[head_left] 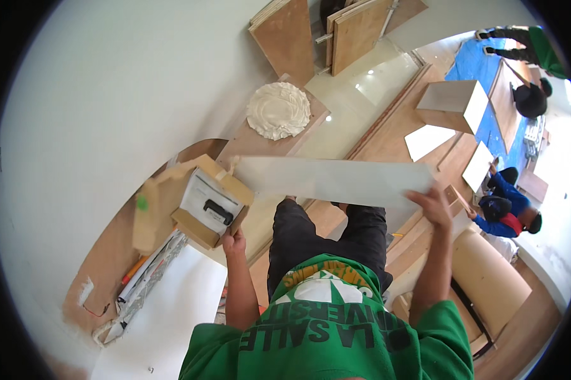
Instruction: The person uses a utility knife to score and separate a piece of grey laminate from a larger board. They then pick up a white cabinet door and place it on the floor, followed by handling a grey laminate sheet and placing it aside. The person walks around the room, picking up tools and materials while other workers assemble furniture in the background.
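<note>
My left hand (pixel 234 243) grips the lower corner of an open cardboard box (pixel 195 229). Inside the box lie a white printed sheet and a black handle-shaped piece (pixel 218 211). A long, narrow white board (pixel 329 180) stretches across in front of my legs, its left end close to the box. My right hand (pixel 432 206) is at the board's right end, thumb on the near side and fingers around the edge, slightly blurred. A tan flap or strip (pixel 147 215) left of the box is smeared by motion.
A cream, crumpled round mass (pixel 278 111) rests on a wooden board ahead. Wood panels (pixel 361 35) lean at the back. On the left, tools (pixel 133 272) lie beside a white sheet (pixel 165 316). To the right are a white-and-wood box (pixel 447 104) and a co-worker in blue (pixel 510 202).
</note>
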`<state>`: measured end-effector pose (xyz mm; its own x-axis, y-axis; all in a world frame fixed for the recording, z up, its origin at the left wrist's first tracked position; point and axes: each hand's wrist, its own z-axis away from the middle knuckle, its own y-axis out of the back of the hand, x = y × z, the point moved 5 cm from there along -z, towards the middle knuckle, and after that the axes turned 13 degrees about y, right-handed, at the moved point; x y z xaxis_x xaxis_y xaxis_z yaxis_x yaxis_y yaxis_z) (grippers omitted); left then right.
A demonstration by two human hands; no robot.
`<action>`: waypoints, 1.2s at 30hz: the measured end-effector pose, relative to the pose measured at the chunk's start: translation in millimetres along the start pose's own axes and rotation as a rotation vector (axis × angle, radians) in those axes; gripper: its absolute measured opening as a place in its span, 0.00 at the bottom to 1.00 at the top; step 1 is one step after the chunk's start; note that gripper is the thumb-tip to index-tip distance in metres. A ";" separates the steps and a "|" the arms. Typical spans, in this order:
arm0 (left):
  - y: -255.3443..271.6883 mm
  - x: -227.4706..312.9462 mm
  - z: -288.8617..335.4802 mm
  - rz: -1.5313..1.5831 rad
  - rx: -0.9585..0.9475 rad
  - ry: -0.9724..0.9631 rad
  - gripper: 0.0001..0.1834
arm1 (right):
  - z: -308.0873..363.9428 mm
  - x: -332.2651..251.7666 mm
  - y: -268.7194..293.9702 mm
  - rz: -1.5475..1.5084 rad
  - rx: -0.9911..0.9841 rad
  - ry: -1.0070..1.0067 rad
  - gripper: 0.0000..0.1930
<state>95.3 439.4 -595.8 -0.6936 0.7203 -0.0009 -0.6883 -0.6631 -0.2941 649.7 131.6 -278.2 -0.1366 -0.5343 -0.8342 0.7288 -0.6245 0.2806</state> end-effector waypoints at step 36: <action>-210.8 -405.0 139.7 -2.372 0.422 -0.108 0.18 | 107.8 468.0 64.9 -1.633 1.550 -0.747 0.15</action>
<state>491.7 259.1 -400.0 0.9981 0.0010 -0.0609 0.0237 0.9149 0.4029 560.7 -220.3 -599.2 -0.2370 0.8273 -0.5093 -0.9715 -0.1955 0.1344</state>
